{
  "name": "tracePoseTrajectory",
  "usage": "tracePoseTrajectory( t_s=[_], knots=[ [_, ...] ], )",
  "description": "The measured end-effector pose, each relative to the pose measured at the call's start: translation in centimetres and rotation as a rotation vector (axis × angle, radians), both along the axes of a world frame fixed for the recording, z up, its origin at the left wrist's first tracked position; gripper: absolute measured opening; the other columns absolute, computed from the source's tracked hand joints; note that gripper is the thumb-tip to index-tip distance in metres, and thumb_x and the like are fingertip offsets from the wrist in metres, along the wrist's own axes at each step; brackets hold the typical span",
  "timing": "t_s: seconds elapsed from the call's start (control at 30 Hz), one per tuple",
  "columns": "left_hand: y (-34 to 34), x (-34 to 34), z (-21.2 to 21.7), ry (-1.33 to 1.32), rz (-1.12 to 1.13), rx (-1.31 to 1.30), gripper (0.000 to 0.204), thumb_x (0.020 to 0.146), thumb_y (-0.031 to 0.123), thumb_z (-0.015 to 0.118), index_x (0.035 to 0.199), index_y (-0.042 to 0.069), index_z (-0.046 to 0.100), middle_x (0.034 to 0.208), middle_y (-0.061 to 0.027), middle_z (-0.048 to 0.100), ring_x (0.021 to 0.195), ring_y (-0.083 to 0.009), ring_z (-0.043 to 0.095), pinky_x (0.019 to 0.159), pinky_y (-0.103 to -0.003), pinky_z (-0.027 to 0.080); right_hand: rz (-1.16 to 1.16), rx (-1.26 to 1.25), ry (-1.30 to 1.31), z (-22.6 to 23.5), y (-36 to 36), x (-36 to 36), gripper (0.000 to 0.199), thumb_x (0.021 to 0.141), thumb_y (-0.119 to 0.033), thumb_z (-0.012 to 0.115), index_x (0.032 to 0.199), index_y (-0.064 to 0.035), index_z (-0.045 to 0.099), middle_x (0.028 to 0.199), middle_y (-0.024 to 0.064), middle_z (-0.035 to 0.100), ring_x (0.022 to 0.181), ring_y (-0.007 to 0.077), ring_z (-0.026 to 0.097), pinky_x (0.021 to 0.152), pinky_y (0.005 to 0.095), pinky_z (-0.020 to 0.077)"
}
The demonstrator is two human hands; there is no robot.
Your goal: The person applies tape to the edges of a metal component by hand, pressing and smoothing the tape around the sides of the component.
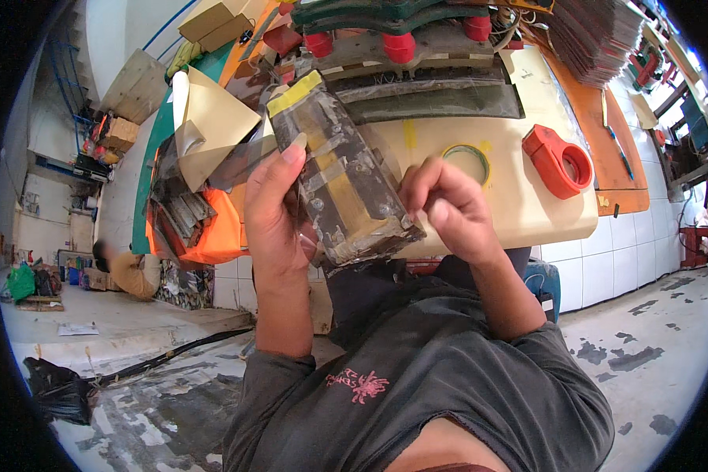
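Observation:
My left hand (271,197) grips a dark, flat rectangular block (328,175) by its left side, the thumb lying on its upper face. The block is tilted, scuffed and patched with strips of tape; a bright yellow band crosses its far end. At its lower right corner is my right hand (452,208), its fingers curled and thumb drawn in toward them. Whether anything thin is pinched there is too small to tell. Just beyond that hand, a roll of yellow tape (487,167) lies on the cream-covered table (527,216).
A red tape dispenser (557,163) lies to the right. Across the back stands a dark green machine (401,16) with red knobs. Cream paper sheets (216,130) and an orange bag (220,232) are at the left. Stacked sheets (594,35) rise at far right. Another person (134,271) is low at left.

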State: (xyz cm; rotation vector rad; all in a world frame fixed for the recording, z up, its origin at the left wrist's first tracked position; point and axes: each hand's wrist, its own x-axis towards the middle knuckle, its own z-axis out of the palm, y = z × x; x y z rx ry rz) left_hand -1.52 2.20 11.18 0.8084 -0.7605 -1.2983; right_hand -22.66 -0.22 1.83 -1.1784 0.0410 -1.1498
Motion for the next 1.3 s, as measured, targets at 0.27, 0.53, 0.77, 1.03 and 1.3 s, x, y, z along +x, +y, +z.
tracePoseTrajectory(
  t_s=[0.27,0.53,0.77,1.03,1.3],
  knots=[
    [0.3,-0.4,0.2,0.012,-0.093,-0.030,0.029,0.103,0.017,0.058,0.119,-0.006,0.067,0.108,-0.0133,0.075,0.089,-0.0175,0.074,0.079,-0.031,0.060,-0.255,-0.152,0.249,2.8,-0.2,0.2,0.017,0.101,-0.018,0.067,0.105,-0.0031,0.059,0.091,-0.0010,0.056,0.087,0.0061,0.051,0.078,0.0235,0.0424],
    [-0.8,-1.2,-0.1,0.011,-0.043,-0.047,0.027,0.104,0.018,0.058,0.116,-0.004,0.067,0.108,-0.0128,0.075,0.091,-0.0174,0.074,0.080,-0.030,0.059,-0.380,0.018,0.224,3.3,0.4,-0.2,0.015,0.106,-0.016,0.060,0.097,-0.0041,0.057,0.085,-0.0066,0.050,0.076,0.0028,0.043,0.067,0.0209,0.0352],
    [-1.0,-2.2,-0.1,0.035,-0.008,-0.050,0.027,0.105,0.021,0.058,0.117,-0.002,0.068,0.105,-0.0098,0.076,0.090,-0.0159,0.074,0.079,-0.029,0.059,-0.339,0.116,0.157,4.9,-0.2,-0.6,0.014,0.105,-0.017,0.062,0.098,-0.0053,0.057,0.089,-0.0056,0.053,0.081,0.0031,0.047,0.073,0.0210,0.0382],
    [-0.1,-2.7,-1.0,0.008,0.020,-0.022,0.046,0.108,0.040,0.054,0.128,-0.001,0.062,0.117,-0.0099,0.072,0.103,-0.0171,0.071,0.089,-0.032,0.057,-0.127,0.135,0.051,4.2,-0.4,-1.3,0.024,0.092,-0.008,0.077,0.098,-0.0058,0.055,0.094,-0.0019,0.059,0.087,0.0063,0.055,0.079,0.0224,0.0431],
    [3.3,-1.6,-4.3,0.018,-0.243,-0.291,0.077,0.107,0.061,0.042,0.137,-0.010,0.054,0.136,-0.0154,0.064,0.123,-0.0218,0.062,0.109,-0.041,0.046,-0.067,0.163,0.010,3.6,-1.3,-1.3,0.027,0.090,-0.009,0.080,0.095,-0.0072,0.053,0.091,-0.0020,0.058,0.085,0.0061,0.055,0.077,0.0224,0.0434]
  ],
)
